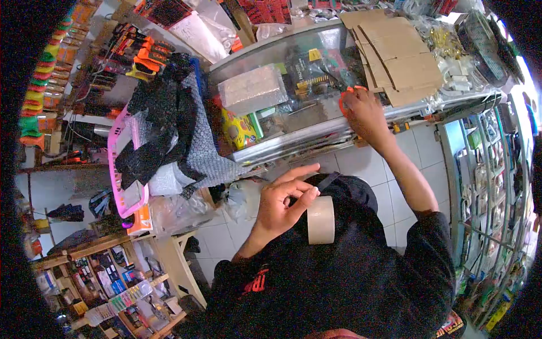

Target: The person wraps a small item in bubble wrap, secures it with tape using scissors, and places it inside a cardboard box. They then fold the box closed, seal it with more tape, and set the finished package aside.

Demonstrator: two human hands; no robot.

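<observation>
The two hands are held well apart. The left hand (278,206) is shown with thumb and fingers partly curled; a cream tape roll (320,221) is seen just beside its thumb, in front of the dark shirt (350,277), and whether it is gripped cannot be told. By the right hand (364,114), extended over the desk (293,137), an orange item (342,103) is grasped, partly hidden by the fingers. On the desk, a wrapped block (253,90) is placed farther left; cardboard (403,56) is laid to the right. Beyond the desk's left end, a pink basket (112,166) is seen.
</observation>
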